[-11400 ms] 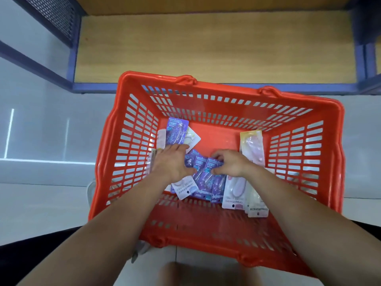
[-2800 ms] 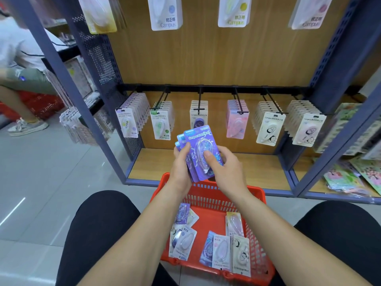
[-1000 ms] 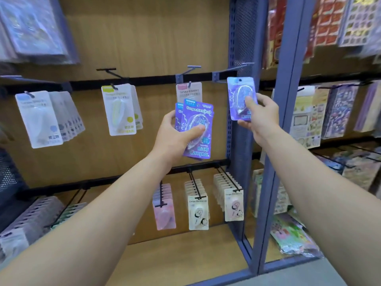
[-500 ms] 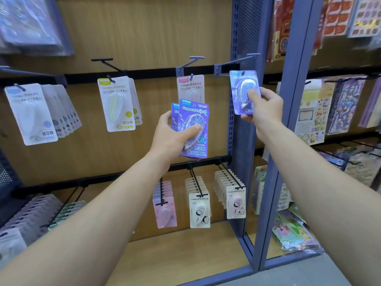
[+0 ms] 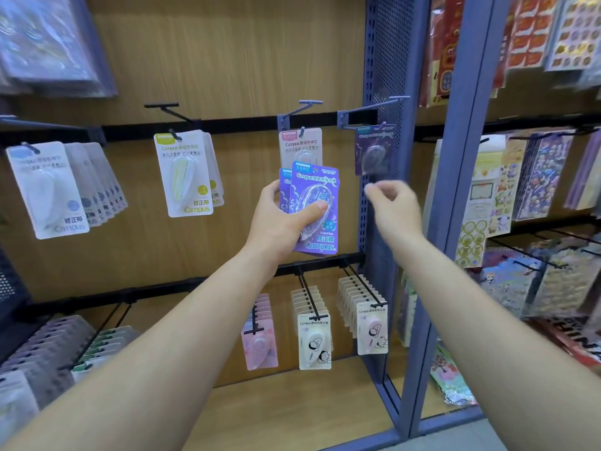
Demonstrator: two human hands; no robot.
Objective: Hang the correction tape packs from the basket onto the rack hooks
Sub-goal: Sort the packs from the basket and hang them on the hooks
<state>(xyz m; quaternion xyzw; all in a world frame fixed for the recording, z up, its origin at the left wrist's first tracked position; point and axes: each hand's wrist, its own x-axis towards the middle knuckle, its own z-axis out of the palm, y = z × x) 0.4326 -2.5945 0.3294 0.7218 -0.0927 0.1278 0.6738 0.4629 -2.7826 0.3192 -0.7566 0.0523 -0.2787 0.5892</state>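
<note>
**Inspector:** Where is the stock?

**Assistant:** One hung pack is on the blue-grey hook beside the perforated upright, in shadow. The stack of purple packs is in the left hand, with the thumb across the front blister and the fingers curled behind. The basket is out of view.

**Inspector:** And the right hand?

**Assistant:** The right hand is at 6 o'clock of the hung pack, just below it and apart. It is blurred, its fingers loosely curled, and it holds nothing.

**Inspector:** Risks?

**Assistant:** I judge two. The hung pack may sit near the hook's tip, so a brush from the hand could swing it off. The stack is also fanned, and only the thumb clamps it. Drawing the front pack could drag its neighbour loose.

**Inspector:** What differs from half a second earlier?

**Assistant:** The right hand was then pinching that pack at the hook's end. The pack now hangs free and the hand has dropped away. The left hand's grip is unchanged.
</note>
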